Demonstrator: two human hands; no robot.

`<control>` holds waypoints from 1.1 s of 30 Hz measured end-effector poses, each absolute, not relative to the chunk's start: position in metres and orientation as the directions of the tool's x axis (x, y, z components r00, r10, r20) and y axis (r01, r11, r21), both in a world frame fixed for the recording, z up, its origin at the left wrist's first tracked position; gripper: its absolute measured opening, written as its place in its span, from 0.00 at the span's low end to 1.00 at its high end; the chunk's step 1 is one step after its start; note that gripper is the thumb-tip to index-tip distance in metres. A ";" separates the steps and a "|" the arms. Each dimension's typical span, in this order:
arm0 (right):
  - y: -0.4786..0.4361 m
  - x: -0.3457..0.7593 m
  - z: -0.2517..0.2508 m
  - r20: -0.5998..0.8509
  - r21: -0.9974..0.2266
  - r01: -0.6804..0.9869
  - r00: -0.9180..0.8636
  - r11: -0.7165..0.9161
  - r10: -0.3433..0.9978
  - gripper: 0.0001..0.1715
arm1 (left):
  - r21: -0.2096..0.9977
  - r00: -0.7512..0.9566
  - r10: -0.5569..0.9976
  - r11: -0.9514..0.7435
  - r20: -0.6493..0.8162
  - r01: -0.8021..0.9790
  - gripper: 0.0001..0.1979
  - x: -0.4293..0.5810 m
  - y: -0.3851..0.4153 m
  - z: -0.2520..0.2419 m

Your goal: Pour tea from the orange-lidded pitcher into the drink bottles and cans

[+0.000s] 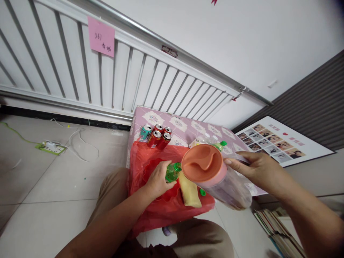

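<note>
My left hand (158,180) is closed around a green plastic bottle (171,173) over the red plastic bag (138,172). Tilted to the left, a clear pitcher (228,191) with an orange lid (202,163) hangs in my right hand (259,168), which grips its handle. The lid's edge is right by the bottle's mouth; whether they touch I cannot tell. Below the lid lies a folded yellow cloth (190,193), with a loose green cap (202,192) beside it. The bottle's lower part is hidden by my hand.
Several red cans (155,139) and a teal can (145,132) stand on the table's purple patterned cover (188,123). Behind the pitcher are clear bottles and a green-capped bottle (220,145). A white radiator (150,82) borders the far side. A power strip (51,147) lies on the floor.
</note>
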State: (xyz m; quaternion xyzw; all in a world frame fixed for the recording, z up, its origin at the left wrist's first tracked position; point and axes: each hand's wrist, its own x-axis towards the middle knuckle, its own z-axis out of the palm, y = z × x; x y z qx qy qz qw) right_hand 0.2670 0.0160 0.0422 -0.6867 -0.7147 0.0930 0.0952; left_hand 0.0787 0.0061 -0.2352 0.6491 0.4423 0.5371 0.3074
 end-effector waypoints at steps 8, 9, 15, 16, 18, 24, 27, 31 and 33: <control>0.015 0.268 0.041 0.039 -0.288 0.955 -0.063 0.071 0.997 0.36 | 0.885 0.026 0.911 -0.405 0.411 0.230 0.40 0.078 0.006 -0.232; 0.015 0.268 0.040 0.042 -0.288 0.955 -0.060 0.070 0.997 0.36 | 0.883 0.025 0.910 -0.408 0.414 0.233 0.40 0.078 0.006 -0.232; 0.016 0.268 0.040 0.027 -0.278 0.958 -0.062 0.067 0.998 0.36 | 0.876 0.030 0.906 -0.415 0.421 0.246 0.40 0.078 0.005 -0.233; 0.016 0.268 0.041 0.027 -0.275 0.959 -0.065 0.070 0.998 0.36 | 0.876 0.030 0.907 -0.415 0.421 0.247 0.40 0.078 0.005 -0.233; 0.016 0.269 0.041 0.028 -0.268 0.961 -0.068 0.073 0.997 0.36 | 0.876 0.031 0.907 -0.414 0.420 0.246 0.40 0.078 0.005 -0.233; 0.018 0.275 0.038 0.039 -0.262 0.960 -0.097 0.104 0.995 0.36 | 0.879 0.026 0.907 -0.413 0.419 0.240 0.40 0.077 0.006 -0.232; 0.018 0.274 0.038 0.046 -0.254 0.962 -0.094 0.103 0.995 0.36 | 0.880 0.027 0.908 -0.413 0.419 0.234 0.40 0.077 0.006 -0.232; 0.016 0.270 0.040 0.031 -0.252 0.963 -0.088 0.092 0.996 0.36 | 0.882 0.030 0.909 -0.412 0.416 0.230 0.41 0.077 0.006 -0.233; 0.016 0.269 0.040 0.031 -0.234 0.967 -0.094 0.099 0.995 0.36 | 0.882 0.033 0.910 -0.410 0.414 0.230 0.40 0.078 0.006 -0.233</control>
